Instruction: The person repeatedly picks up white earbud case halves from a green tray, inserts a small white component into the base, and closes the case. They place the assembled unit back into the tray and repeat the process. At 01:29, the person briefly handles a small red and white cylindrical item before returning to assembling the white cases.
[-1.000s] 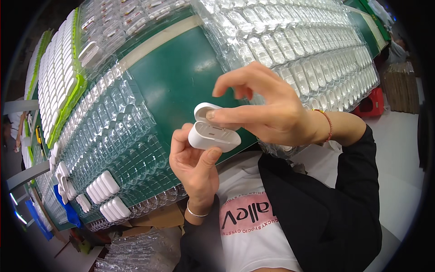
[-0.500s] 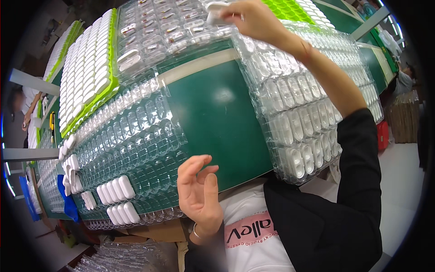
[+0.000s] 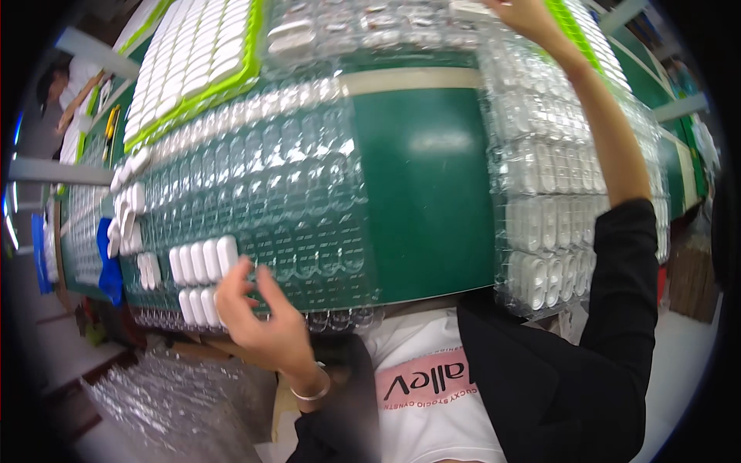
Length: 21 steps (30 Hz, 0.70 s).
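Observation:
My left hand [image 3: 262, 312] hovers with thumb and fingers apart over the near left of a clear plastic blister tray [image 3: 309, 224]. Its fingertips are beside the right ends of two short rows of white oval cases [image 3: 204, 260]. They partly hide the lower row, so contact there is hard to tell. At the top edge of the picture, my right hand [image 3: 529, 21] reaches far forward, partly cut off. Its fingertips are closed on a white oval case piece [image 3: 469, 9] above a clear tray with filled pockets [image 3: 386, 21].
Stacked clear trays holding white open case parts [image 3: 549, 282] stand at the right. A green tray [image 3: 251, 65] packed with white pieces is at the far left. Loose white pieces [image 3: 127, 212] and a blue item [image 3: 108, 266] lie at left. Another person's arm [image 3: 81, 100] shows beyond.
My left hand has moved left, to the white cases. My right hand, with the white piece, is nearer the top edge and further right in view. The whole view has shifted.

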{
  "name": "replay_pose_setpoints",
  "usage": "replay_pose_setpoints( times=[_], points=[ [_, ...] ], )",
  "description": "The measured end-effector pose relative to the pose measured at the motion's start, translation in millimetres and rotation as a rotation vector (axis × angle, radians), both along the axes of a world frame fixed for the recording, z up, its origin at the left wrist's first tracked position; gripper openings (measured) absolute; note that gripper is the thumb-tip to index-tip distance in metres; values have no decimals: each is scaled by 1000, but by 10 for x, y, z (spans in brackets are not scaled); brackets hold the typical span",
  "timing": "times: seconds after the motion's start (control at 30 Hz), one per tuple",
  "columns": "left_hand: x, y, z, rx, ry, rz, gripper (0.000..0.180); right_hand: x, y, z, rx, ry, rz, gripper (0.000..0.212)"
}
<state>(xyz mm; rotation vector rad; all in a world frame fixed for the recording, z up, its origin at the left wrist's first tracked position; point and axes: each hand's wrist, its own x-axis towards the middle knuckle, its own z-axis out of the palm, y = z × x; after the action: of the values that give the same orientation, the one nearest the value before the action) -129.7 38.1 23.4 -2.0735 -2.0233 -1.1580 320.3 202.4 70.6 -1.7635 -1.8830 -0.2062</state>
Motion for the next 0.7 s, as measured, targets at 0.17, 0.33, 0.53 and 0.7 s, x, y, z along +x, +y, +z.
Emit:
replay_pose_setpoints(
  times=[0.17,0.33,0.53,0.7],
  points=[
    [-591,306,-239,-30,365,97,27,-88,-1062,107,-63,-49,39,18],
    [-654,550,-439,-128,282,44,35,-114,-2056,47,42,63,-39,12],
    [397,-98,-18,307,-236,-181,38,702,-2951,-101,28,64,-542,13],
    [1172,-455,35,-49,-707,-882,37,1662,-3914,-85,-220,-18,-925,24]
  ],
)
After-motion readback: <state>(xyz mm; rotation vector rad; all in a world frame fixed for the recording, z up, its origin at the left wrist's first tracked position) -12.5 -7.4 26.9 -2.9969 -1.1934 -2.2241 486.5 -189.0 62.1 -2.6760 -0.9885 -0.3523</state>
